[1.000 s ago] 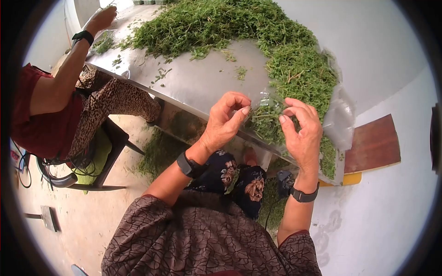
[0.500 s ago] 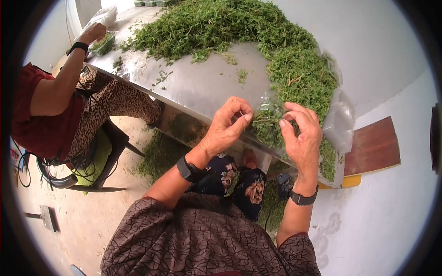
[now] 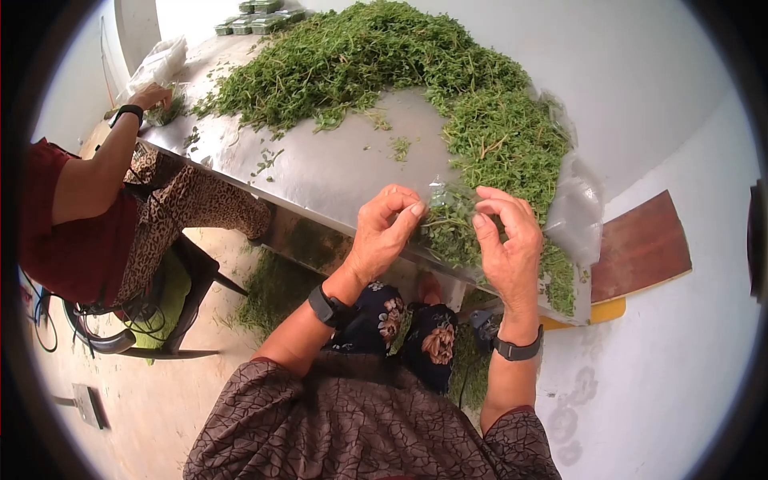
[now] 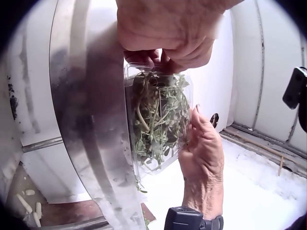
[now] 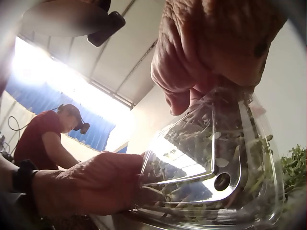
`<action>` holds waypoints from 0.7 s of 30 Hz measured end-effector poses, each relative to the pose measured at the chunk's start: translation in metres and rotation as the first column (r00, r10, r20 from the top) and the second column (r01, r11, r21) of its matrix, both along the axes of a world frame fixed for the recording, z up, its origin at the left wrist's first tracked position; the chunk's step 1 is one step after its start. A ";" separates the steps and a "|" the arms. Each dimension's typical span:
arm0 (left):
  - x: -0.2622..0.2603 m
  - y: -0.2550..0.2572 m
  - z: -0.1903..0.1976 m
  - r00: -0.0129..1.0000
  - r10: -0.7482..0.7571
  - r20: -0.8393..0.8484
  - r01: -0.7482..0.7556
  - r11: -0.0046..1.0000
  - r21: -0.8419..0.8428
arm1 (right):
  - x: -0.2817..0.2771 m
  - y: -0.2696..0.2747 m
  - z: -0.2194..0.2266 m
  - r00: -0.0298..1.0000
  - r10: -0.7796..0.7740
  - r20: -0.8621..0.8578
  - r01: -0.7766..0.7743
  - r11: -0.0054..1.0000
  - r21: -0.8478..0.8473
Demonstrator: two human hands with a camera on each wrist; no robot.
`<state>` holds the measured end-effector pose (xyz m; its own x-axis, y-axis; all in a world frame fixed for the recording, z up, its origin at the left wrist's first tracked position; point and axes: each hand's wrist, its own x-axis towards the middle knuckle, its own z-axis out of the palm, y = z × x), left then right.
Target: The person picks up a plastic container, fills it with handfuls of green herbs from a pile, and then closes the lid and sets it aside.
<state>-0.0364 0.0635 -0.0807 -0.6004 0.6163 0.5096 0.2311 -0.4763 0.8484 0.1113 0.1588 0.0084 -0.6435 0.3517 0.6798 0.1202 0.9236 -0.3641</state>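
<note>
A clear plastic box (image 4: 160, 120) filled with green sprigs stands between both hands at the table's near edge. In the head view my left hand (image 3: 386, 228) pinches its left side, thumb against curled fingers. My right hand (image 3: 512, 244) grips the opposite side, fingers bent over the rim. The right wrist view shows the box's see-through lid (image 5: 192, 153) lying over the sprigs, with a round hole mark near one corner. Whether the lid is fastened all round, I cannot tell.
A large heap of green sprigs (image 3: 352, 60) curves along the metal table (image 3: 320, 156). Packed boxes (image 3: 252, 24) stand at the back. Clear plastic (image 3: 578, 208) lies at the right edge. Another person (image 3: 84, 192) works at the left, by a white bag (image 3: 160, 64).
Both my hands and the box appear slightly lower and further left in the head view, still in the same grip. The other person's hand has moved down to a box beside the white bag.
</note>
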 end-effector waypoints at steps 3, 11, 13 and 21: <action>0.004 -0.001 -0.001 0.963 -0.123 0.241 0.118 0.992 0.035 | 0.000 0.002 -0.005 0.989 0.011 -0.146 -0.030 0.991 -0.134; 0.001 0.006 0.026 0.986 -0.077 0.146 0.077 0.997 0.007 | 0.003 0.001 -0.006 0.989 0.043 -0.140 -0.068 0.981 -0.180; 0.002 0.005 0.039 0.950 -0.170 0.261 0.180 0.984 -0.012 | 0.001 0.001 -0.006 0.987 0.043 -0.154 -0.069 0.983 -0.169; 0.003 0.014 0.029 0.941 -0.203 0.269 0.179 0.977 0.113 | 0.015 0.008 -0.008 0.966 -0.040 -0.255 -0.020 0.974 -0.228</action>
